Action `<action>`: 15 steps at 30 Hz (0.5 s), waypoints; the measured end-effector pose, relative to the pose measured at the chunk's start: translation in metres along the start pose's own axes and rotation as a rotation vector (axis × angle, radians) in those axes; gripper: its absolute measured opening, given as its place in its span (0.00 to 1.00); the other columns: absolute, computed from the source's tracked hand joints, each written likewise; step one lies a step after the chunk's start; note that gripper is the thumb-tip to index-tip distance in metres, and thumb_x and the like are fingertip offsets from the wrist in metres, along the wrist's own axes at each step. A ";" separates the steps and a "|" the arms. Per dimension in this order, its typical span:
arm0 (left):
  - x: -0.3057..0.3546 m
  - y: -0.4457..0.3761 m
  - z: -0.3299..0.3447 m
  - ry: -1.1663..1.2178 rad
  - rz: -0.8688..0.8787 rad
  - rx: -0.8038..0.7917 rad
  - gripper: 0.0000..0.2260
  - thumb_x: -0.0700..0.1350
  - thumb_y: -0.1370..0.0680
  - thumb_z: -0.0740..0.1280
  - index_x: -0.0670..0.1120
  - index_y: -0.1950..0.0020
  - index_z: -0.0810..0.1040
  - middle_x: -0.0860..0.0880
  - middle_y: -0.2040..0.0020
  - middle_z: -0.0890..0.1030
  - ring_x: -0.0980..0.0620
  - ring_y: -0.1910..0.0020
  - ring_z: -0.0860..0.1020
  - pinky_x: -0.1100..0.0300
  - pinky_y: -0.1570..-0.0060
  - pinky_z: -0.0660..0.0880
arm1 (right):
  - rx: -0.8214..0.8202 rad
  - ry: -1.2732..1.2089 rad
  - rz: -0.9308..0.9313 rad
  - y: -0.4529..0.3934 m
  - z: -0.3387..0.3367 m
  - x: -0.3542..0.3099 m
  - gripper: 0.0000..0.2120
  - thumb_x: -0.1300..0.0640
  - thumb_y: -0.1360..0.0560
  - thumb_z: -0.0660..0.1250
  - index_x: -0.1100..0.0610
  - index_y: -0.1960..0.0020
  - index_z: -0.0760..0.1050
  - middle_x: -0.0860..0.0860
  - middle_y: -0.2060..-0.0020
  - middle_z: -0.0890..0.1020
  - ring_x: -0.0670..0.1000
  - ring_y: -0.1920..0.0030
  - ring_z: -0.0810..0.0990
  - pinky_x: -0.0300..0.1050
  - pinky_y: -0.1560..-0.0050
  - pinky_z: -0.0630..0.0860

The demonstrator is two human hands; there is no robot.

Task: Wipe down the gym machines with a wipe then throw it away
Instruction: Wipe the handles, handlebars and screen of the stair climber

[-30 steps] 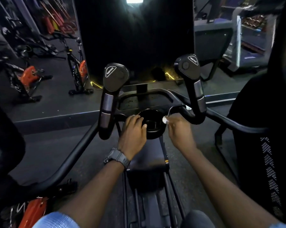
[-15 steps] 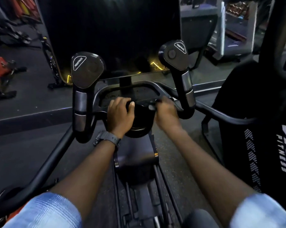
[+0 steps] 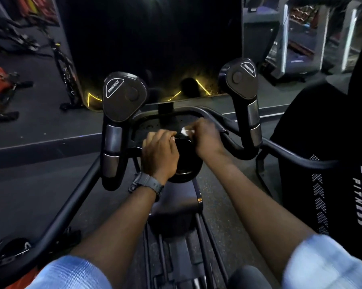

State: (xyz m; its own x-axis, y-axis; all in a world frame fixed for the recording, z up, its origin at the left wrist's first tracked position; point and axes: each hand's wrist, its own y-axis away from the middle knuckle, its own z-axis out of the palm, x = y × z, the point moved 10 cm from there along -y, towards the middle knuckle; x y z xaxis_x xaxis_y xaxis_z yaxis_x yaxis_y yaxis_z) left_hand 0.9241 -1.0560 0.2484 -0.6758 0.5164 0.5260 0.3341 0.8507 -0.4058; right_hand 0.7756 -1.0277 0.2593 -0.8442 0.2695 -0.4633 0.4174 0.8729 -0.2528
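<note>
Wipe at the machine's centre hub

Wipe: small, white, crumpled, pinched in my right hand, fingers closed around it. It sits against the front edge of the machine's round black hub, between the two upright handles. My left hand rests on the hub's left edge, fingers curled over its rim; wristwatch on that wrist. Left handle pad and right handle pad both read RESISTANCE. Exercise bikes stand far left.
</note>
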 end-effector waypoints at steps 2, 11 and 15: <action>-0.003 0.000 -0.001 0.022 -0.021 0.014 0.11 0.44 0.20 0.61 0.50 0.43 0.81 0.52 0.45 0.82 0.47 0.44 0.74 0.51 0.43 0.71 | -0.071 0.043 -0.087 0.022 0.010 -0.013 0.09 0.59 0.25 0.66 0.57 0.46 0.80 0.55 0.49 0.81 0.56 0.50 0.80 0.42 0.53 0.74; -0.005 0.000 -0.003 0.054 -0.048 0.017 0.10 0.42 0.21 0.64 0.49 0.42 0.81 0.53 0.45 0.82 0.48 0.43 0.75 0.51 0.42 0.72 | -0.002 0.017 -0.052 0.008 -0.002 -0.003 0.09 0.62 0.25 0.66 0.60 0.46 0.81 0.58 0.49 0.80 0.56 0.47 0.79 0.46 0.46 0.74; -0.007 0.001 -0.003 0.059 -0.053 0.022 0.10 0.43 0.22 0.65 0.50 0.42 0.81 0.53 0.45 0.82 0.48 0.43 0.74 0.52 0.43 0.72 | -0.004 0.106 -0.037 0.031 -0.004 0.011 0.12 0.59 0.24 0.65 0.56 0.42 0.79 0.55 0.45 0.78 0.55 0.44 0.77 0.45 0.44 0.74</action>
State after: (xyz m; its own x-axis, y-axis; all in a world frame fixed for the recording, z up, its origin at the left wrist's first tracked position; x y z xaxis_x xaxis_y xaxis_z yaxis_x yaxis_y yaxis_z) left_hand 0.9309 -1.0584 0.2470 -0.6520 0.4758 0.5903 0.2837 0.8751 -0.3920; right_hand 0.7779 -0.9962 0.2503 -0.8901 0.2785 -0.3608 0.3842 0.8844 -0.2650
